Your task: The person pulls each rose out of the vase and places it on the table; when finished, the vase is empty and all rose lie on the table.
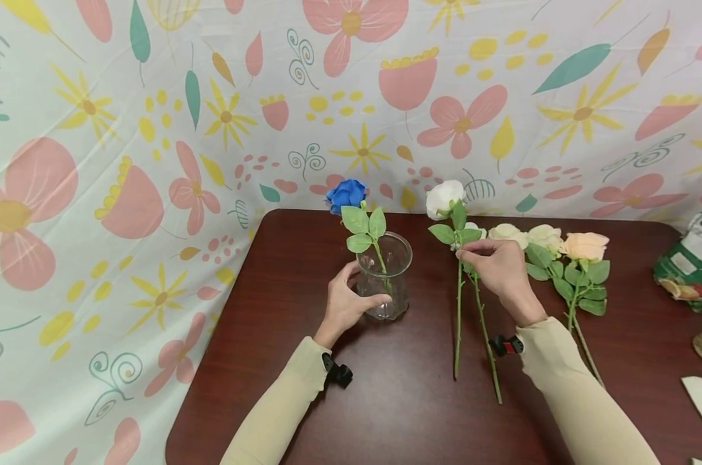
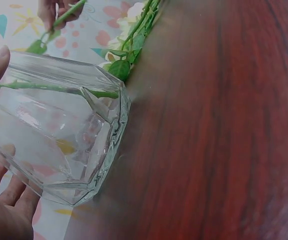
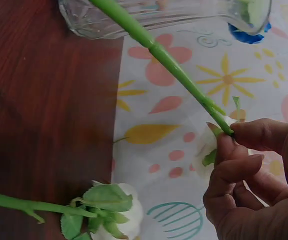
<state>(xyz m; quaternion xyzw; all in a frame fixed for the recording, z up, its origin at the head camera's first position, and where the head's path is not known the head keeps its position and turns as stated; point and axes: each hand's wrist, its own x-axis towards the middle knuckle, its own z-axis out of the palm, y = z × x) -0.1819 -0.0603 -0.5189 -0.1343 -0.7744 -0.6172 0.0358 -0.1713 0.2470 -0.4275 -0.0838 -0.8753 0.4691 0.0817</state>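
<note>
My left hand (image 1: pixel 345 302) grips a clear glass vase (image 1: pixel 396 298) on the dark wooden table, thumb on one side and fingers on the other. A blue rose (image 1: pixel 347 196) stands in the vase, its stem leaning to the left and its leaves above the rim. To the right of the vase, my right hand (image 1: pixel 502 274) pinches a white rose (image 1: pixel 443 197) by the stem just below its bloom. That rose is upright, bare stem (image 3: pixel 171 65) pointing toward me. Beneath the right hand lies a second white rose (image 3: pixel 128 212), partly hidden in the head view.
Cream roses (image 1: pixel 544 237) and a peach rose (image 1: pixel 585 247) lie on the table (image 1: pixel 409 400) at the right. A green and white bag (image 1: pixel 696 255) stands at the far right edge. A flower-patterned cloth (image 1: pixel 211 161) hangs behind and to the left.
</note>
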